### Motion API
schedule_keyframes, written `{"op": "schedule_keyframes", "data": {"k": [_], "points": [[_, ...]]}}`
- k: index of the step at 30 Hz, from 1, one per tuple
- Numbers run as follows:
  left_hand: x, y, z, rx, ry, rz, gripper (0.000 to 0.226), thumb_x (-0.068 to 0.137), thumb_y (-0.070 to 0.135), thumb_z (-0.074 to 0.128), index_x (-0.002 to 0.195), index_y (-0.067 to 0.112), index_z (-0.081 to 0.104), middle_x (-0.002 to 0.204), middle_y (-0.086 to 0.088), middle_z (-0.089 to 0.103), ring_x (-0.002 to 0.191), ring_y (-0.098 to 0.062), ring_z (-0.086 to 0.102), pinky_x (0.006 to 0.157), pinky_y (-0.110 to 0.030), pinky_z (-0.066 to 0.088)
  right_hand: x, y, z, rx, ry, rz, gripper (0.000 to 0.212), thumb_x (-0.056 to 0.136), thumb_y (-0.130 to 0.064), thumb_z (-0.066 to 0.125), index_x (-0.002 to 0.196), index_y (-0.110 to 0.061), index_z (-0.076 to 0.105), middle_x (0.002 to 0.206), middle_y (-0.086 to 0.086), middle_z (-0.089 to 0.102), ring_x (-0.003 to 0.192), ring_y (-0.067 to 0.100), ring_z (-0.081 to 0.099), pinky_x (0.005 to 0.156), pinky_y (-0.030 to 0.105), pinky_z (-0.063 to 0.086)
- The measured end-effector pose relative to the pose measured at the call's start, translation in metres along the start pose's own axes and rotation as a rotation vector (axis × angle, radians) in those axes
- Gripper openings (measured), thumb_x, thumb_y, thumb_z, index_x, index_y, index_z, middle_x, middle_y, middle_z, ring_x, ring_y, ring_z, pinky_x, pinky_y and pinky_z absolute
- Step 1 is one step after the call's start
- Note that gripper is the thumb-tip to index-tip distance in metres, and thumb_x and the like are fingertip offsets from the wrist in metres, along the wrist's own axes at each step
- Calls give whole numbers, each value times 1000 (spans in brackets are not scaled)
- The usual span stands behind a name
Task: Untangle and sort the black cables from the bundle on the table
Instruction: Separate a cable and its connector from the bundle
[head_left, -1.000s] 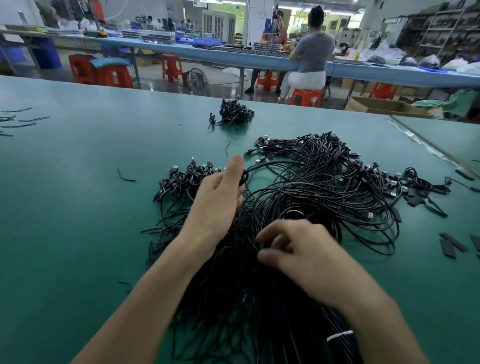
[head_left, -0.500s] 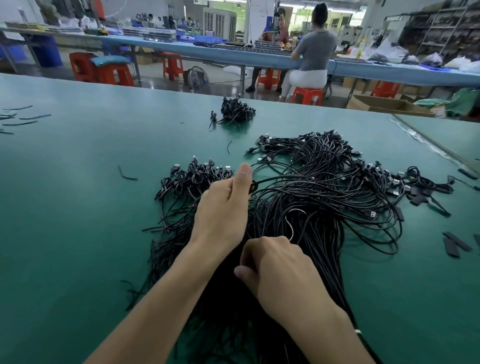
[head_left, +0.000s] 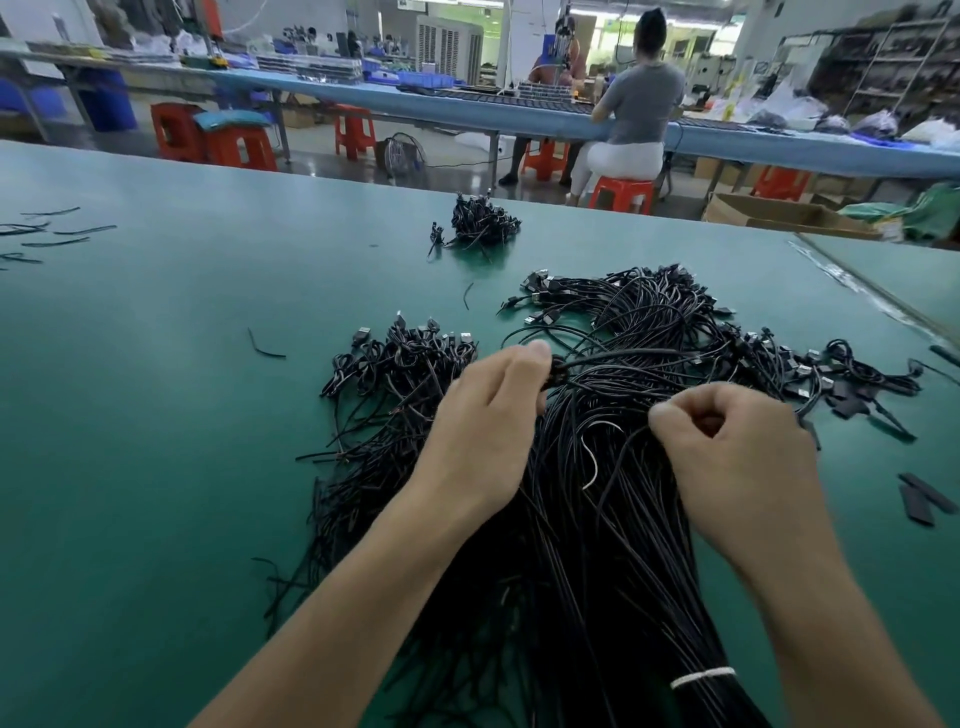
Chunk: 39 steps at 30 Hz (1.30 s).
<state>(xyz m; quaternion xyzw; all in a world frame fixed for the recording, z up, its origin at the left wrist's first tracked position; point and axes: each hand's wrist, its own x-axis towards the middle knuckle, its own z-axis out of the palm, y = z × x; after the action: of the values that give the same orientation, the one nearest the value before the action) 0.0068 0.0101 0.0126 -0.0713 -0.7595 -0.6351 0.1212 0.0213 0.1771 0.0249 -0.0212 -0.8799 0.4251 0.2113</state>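
a small cable heap (head_left: 483, 224) lies beyond the bundle (head_left: 639, 332), black strips (head_left: 925, 499) rightward.

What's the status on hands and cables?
Left hand pinching one cable. Right hand pinching strands in the bundle. Bundle tangled, white tie round its near end.

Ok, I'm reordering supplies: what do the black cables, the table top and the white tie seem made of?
The black cables: probably rubbery plastic sheathing, semi-matte with faint sheen, bending in loose loops. The table top: smooth green mat, perhaps rubber or vinyl, with soft reflections. The white tie: plastic or coated wire, too small to tell.
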Motion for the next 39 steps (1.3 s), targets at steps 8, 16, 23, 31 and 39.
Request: {"op": "schedule_keyframes", "data": {"k": [8,16,23,31,39], "points": [[-8,5,15,-184,-160,12,42,83,55,45,69,17,57,72,8,55,75,-12,51,85,-55,48,-8,-11,28,520,-18,77,15,91,-19,66,76,-18,68,54,-10,60,49,6,49,49,23,40],[-2,3,12,-242,-74,27,38,95,43,41,83,28,73,84,13,73,72,3,63,63,-13,48,-12,-17,14,245,-287,-132,15,88,-22,69,73,-23,70,56,-4,60,49,5,43,48,33,39],[-2,2,7,20,-94,10,56,107,34,40,53,23,37,44,12,34,44,-7,28,47,-27,26,-25,-35,4,-177,-237,-455,14,91,-36,51,82,-29,58,83,-14,56,75,8,55,66,37,50],[-7,12,2,-326,-485,-294,38,82,59,38,58,30,41,55,11,25,43,-7,17,37,-15,18,-20,-35,2,-58,-154,-521,7,93,-20,53,88,-23,58,99,-15,47,80,5,55,67,29,50],[-13,10,-7,-59,-734,-211,45,75,-10,73,67,24,45,55,17,37,45,-1,33,42,-16,26,-8,-19,-9,-82,-284,-531,18,84,-28,73,100,-35,69,91,-18,60,76,2,56,66,19,41]]}}
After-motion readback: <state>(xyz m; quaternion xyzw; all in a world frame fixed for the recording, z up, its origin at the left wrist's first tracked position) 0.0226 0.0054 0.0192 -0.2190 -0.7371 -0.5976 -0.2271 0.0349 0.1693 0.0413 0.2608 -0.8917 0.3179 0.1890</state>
